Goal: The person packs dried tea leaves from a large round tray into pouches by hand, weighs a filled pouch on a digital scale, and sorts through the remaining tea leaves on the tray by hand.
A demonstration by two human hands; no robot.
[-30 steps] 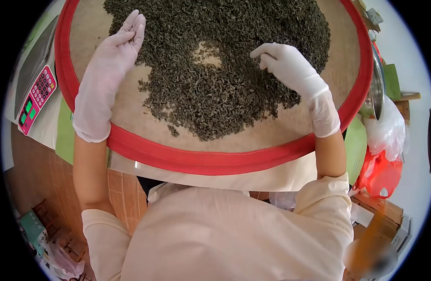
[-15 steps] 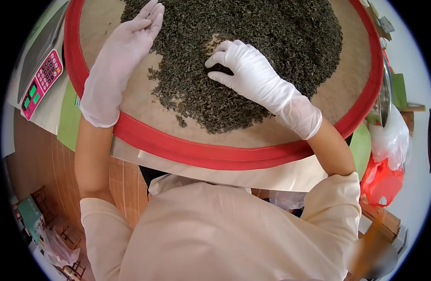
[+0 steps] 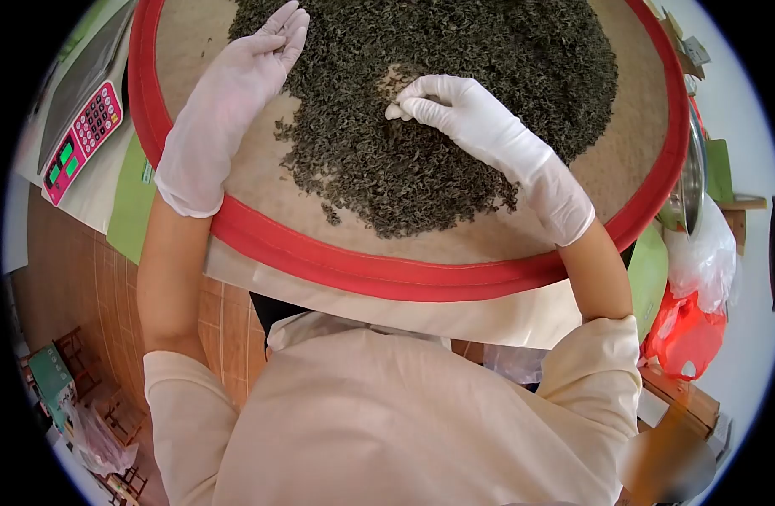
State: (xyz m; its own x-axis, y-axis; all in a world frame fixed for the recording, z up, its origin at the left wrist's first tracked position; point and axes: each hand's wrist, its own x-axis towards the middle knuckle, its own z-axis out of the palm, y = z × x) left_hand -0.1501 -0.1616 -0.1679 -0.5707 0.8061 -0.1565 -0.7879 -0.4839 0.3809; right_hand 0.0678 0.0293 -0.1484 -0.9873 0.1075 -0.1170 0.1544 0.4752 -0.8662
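Observation:
Dark, curled dried leaves [image 3: 455,51] lie in a wide heap on a round, cloth-lined tray with a red rim [image 3: 387,278]. My left hand [image 3: 257,67], in a white glove, is palm up over the heap's left edge, its fingers curled and held together; what lies within them cannot be made out. My right hand [image 3: 467,114], also gloved, is over the middle of the heap beside a thin patch where the cloth shows. Its thumb and fingertips are pinched together, and anything between them is too small to name.
A pink-framed scale [image 3: 84,139] with green displays stands left of the tray. At the right are a metal bowl [image 3: 691,181], a clear plastic bag [image 3: 699,249] and a red bag [image 3: 689,333]. Cardboard boxes are at the lower right, a green box [image 3: 52,375] at the lower left.
My right hand has moved left from the heap's right part to its middle; its fingers were spread half a second ago and are now pinched together. My left hand stays curled, slightly further right in view.

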